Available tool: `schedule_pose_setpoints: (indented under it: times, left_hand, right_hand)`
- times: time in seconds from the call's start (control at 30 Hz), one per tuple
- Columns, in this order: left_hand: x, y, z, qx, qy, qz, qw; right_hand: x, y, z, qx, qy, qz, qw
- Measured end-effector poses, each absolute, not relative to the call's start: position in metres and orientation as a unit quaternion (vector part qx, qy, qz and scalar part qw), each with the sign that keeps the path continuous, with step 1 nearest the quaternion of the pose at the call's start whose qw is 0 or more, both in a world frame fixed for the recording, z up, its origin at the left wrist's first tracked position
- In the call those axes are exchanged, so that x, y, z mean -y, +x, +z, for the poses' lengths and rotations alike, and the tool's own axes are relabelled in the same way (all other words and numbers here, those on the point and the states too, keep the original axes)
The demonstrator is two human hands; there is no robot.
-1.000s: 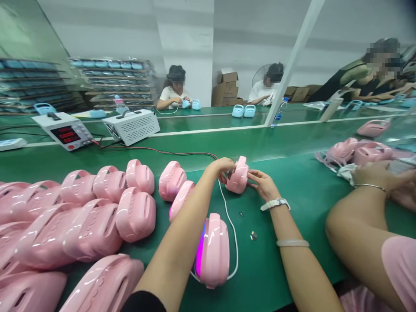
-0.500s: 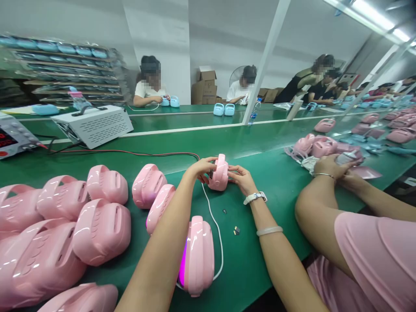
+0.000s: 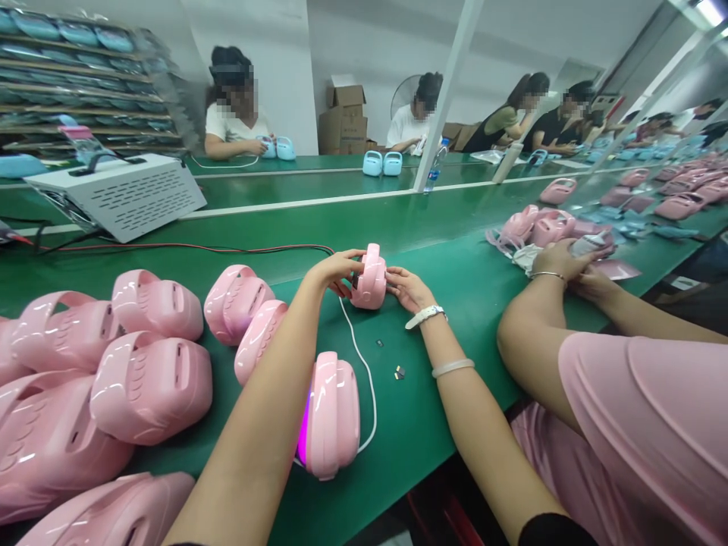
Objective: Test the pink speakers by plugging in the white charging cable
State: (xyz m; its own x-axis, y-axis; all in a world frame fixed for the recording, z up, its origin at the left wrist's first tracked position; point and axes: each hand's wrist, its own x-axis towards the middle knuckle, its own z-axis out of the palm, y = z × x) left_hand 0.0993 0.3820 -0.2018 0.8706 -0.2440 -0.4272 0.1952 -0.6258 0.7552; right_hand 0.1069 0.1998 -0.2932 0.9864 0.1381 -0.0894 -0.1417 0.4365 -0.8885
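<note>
Upright on the bench stands a small pink portable speaker [image 3: 372,280] with a carry handle, seen edge-on. My left hand [image 3: 344,269] grips it from the left, fingers on its dark front part. From the right, my right hand [image 3: 410,288] has its fingers closed against the speaker's side; the fingertips are partly hidden, and I cannot tell whether something small is between them. Tiny memory cards [image 3: 399,372] lie in front of my right wrist, with another small dark card [image 3: 379,343] nearer the speaker. A white cable [image 3: 364,356] curves past on the left.
More pink speakers [image 3: 153,387] crowd the left; one with a purple glow [image 3: 335,417] stands by my left forearm. Behind are a grey vented power unit [image 3: 122,197] and red-black wires [image 3: 227,248]. A co-worker's hands [image 3: 560,265] are close on the right. A white post [image 3: 447,98] rises beyond.
The view has turned a little right and down, so everything appears further left and higher. My hands stay on the same speaker, with little change in their hold.
</note>
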Motion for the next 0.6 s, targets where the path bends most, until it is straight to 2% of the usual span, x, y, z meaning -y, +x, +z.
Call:
schedule_pose_setpoints:
  times: [0.3, 0.6]
  left_hand:
    - [-0.383, 0.098, -0.199, 0.014, 0.865, -0.253, 0.433]
    - [-0.371, 0.104, -0.192, -0.033, 0.881, -0.275, 0.383]
  right_hand:
    - [-0.197, 0.109, -0.28, -0.029, -0.535, 0.139, 0.833]
    - [-0.196, 0.105, -0.277, -0.046, -0.515, 0.154, 0.842]
